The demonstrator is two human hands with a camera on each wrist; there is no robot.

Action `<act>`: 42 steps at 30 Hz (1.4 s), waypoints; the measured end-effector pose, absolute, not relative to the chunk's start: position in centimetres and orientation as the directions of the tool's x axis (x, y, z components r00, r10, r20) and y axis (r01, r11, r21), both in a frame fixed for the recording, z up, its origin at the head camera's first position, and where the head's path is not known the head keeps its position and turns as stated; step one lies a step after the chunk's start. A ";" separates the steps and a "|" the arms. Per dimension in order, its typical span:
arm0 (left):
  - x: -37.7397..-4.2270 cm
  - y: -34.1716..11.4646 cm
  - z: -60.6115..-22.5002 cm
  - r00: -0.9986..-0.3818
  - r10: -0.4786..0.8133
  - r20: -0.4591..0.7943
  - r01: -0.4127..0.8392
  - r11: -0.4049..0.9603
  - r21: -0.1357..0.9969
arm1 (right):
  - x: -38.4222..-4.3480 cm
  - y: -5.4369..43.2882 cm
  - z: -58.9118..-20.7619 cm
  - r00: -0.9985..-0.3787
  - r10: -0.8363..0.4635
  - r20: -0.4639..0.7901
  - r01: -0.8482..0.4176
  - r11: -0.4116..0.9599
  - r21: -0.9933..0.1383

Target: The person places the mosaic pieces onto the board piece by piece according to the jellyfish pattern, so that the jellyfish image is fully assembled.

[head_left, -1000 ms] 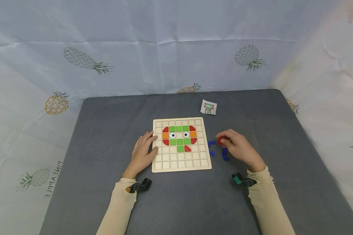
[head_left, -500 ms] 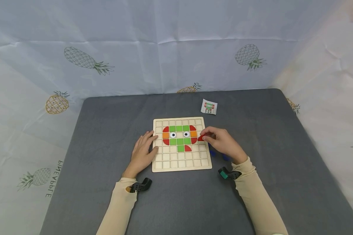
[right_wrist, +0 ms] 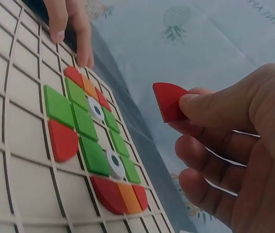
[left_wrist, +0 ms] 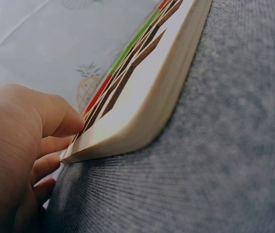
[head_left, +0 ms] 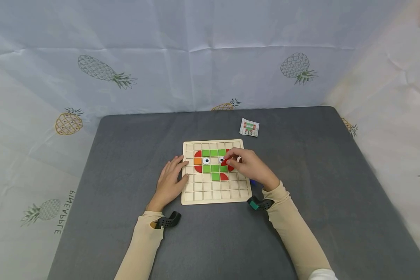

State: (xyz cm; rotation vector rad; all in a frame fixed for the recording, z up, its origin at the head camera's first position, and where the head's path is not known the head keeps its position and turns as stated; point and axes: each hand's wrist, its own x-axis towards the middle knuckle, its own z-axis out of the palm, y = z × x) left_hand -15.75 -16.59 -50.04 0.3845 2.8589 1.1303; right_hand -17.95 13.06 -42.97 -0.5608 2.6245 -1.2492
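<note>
A pale wooden grid board point(head_left: 196, 197) lies on the dark table, bearing green squares point(head_left: 215, 177), red quarter-circles, orange pieces and two eye pieces point(head_left: 206, 160). My left hand point(head_left: 168, 182) rests at its left edge, fingers extended; the thumb point(left_wrist: 62, 116) touches the board's top in the left wrist view. Above the pattern's right side, my right hand point(head_left: 251, 165) pinches a red quarter-circle piece point(right_wrist: 169, 102) between thumb and index finger. That piece is raised off the board. Part of the pattern's right side is hidden behind this hand in the head view.
A small printed card point(head_left: 249, 127) showing a similar figure lies beyond the board's top right corner. Blue pieces point(head_left: 253, 182) show partly at the board's right edge, mostly hidden under the right forearm. A pineapple-print cloth point(head_left: 210, 77) hangs behind the table.
My right hand took the red piece from right of the board and carried it left over the pattern. The left hand has stayed at the board's edge.
</note>
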 end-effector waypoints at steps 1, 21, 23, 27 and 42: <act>-15.8 -16.6 -50.1 -0.968 0.245 0.052 0.215 0.703 0.678 | -18.0 12.8 -43.0 -0.910 -0.414 0.000 -0.260 0.572 -0.778; -15.8 -16.6 -50.1 -0.967 0.248 0.054 0.218 0.706 0.674 | -18.3 8.6 -45.3 -0.863 -0.505 0.011 -0.323 0.535 -0.781; -15.8 -16.6 -50.1 -0.967 0.247 0.054 0.218 0.706 0.674 | -18.2 8.4 -45.5 -0.865 -0.501 -0.001 -0.315 0.545 -0.777; -15.8 -16.6 -50.1 -0.968 0.245 0.050 0.213 0.706 0.675 | -18.2 8.1 -45.7 -0.868 -0.496 -0.018 -0.306 0.564 -0.767; -15.9 -16.7 -50.2 -0.972 0.230 0.050 0.203 0.711 0.673 | -17.9 7.3 -46.1 -0.844 -0.532 -0.062 -0.383 0.681 -0.624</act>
